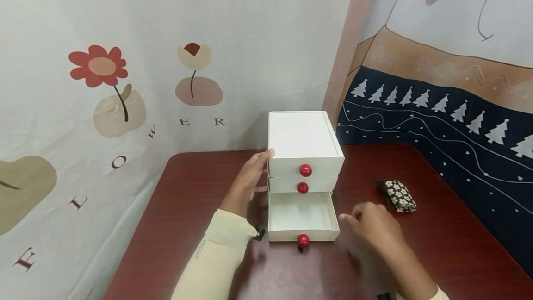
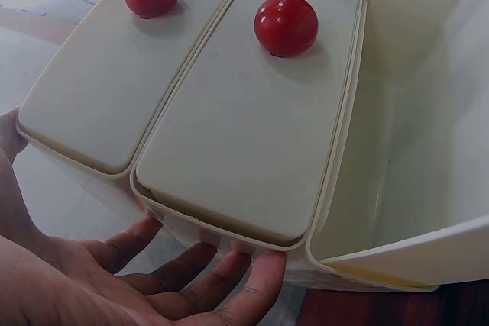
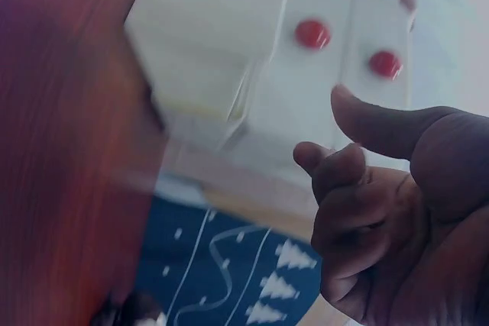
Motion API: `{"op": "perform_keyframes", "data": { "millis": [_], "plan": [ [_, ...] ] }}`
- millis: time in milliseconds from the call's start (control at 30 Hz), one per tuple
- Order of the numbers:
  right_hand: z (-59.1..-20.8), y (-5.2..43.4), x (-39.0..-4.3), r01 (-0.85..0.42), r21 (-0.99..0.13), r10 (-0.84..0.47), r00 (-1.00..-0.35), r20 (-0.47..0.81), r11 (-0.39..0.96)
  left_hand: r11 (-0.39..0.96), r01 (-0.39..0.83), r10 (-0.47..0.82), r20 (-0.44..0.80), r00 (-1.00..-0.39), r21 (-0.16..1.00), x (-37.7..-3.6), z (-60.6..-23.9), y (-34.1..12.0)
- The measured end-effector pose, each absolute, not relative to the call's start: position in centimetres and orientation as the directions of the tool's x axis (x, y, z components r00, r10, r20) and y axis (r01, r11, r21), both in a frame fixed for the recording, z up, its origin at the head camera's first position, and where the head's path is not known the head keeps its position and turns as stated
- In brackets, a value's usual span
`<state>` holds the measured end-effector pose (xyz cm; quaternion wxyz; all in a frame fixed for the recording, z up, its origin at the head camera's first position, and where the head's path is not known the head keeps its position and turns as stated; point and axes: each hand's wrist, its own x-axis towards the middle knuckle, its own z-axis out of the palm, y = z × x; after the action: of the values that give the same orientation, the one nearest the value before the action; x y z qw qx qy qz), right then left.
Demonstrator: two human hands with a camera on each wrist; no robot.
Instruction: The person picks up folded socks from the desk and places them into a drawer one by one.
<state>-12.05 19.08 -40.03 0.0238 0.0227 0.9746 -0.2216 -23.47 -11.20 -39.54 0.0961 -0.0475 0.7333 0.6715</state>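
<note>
- A white drawer cabinet (image 1: pixel 303 145) is stood near the back of the dark red table (image 1: pixel 187 207), close to the corner where two printed wall cloths meet.
- Three drawers are counted, each with one red ball knob, so three knobs in all: top knob (image 1: pixel 306 170), middle knob (image 1: pixel 302 188), bottom knob (image 1: pixel 303 240).
- The top two drawers are seen closed; the bottom drawer (image 1: pixel 302 216) is pulled out towards the person, and nothing is seen inside it.
- The left hand (image 1: pixel 250 180) is laid flat against the cabinet's left side, fingers straight and apart, thumb up at the top edge; it seems to be placed there to steady the cabinet while a drawer is open. In the left wrist view the fingertips (image 2: pixel 256 284) are seen under the drawer fronts.
- The right hand (image 1: pixel 372 228) is held in the air just right of the open drawer, fingers loosely curled and nothing gripped; the bottom knob is not touched by it.
- One small dark pouch with a white flower print (image 1: pixel 397 195) is left on the table to the right, well apart from the cabinet.
</note>
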Motion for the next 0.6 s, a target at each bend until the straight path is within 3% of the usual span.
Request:
{"op": "perform_keyframes", "data": {
  "millis": [433,600],
  "plan": [
    [-41.5,24.8,-16.5,0.071,-0.471,0.097,-0.995,0.031,0.879,0.093,-0.208,0.060,-0.214,-0.975,0.974,-23.6,-39.8,-11.3],
    [-41.5,27.0,-18.4,0.176,-0.476,0.192,-0.981,-0.015,0.862,0.089,-0.210,0.058,-0.216,-0.975,0.974,-23.5,-39.8,-11.3]
  ]
}}
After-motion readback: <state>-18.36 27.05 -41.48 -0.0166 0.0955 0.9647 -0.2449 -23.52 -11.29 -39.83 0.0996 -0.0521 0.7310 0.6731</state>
